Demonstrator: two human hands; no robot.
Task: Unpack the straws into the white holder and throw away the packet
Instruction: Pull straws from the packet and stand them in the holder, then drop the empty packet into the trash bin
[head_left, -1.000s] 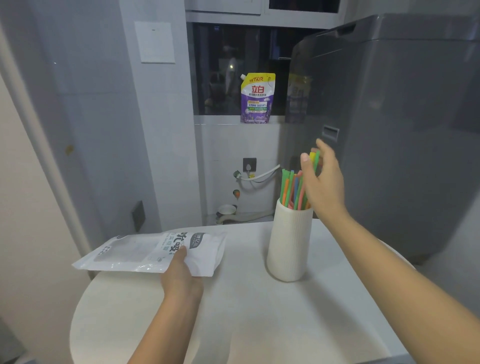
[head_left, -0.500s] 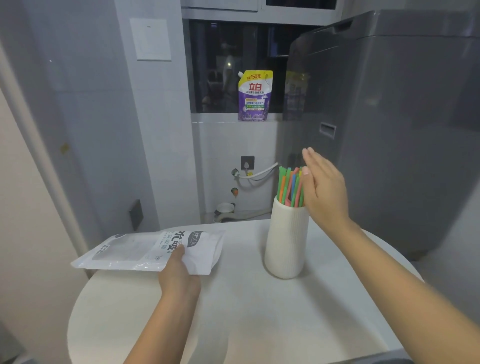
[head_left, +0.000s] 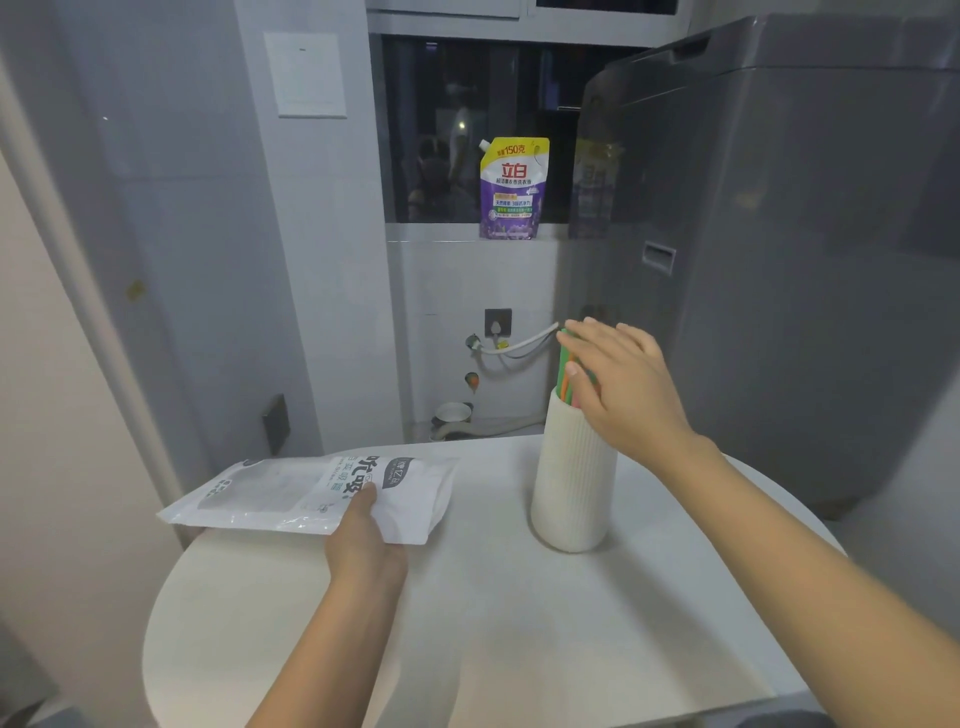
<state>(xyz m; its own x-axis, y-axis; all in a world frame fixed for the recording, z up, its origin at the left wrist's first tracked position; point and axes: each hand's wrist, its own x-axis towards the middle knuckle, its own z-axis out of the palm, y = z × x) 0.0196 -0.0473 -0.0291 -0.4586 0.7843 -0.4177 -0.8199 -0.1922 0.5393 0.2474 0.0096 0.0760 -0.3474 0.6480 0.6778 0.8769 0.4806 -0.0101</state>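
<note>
A ribbed white holder (head_left: 574, 483) stands upright on the round white table (head_left: 519, 623). Coloured straws (head_left: 565, 371) stick out of its top, mostly green and orange. My right hand (head_left: 623, 387) lies flat over the straw tops with fingers spread, covering most of them. The white straw packet (head_left: 311, 491) is flat and looks empty, its left end hanging past the table's left edge. My left hand (head_left: 363, 535) pinches the packet's near right corner, thumb on top.
A large grey appliance (head_left: 779, 260) stands close behind and to the right of the holder. A purple and yellow detergent pouch (head_left: 513, 189) sits on the window sill. A hose and wall socket (head_left: 497, 322) lie beyond the table's far edge.
My right hand has turned from upright beside the straws to palm-down over their tops, pressing them lower. My left hand and the packet have stayed put.
</note>
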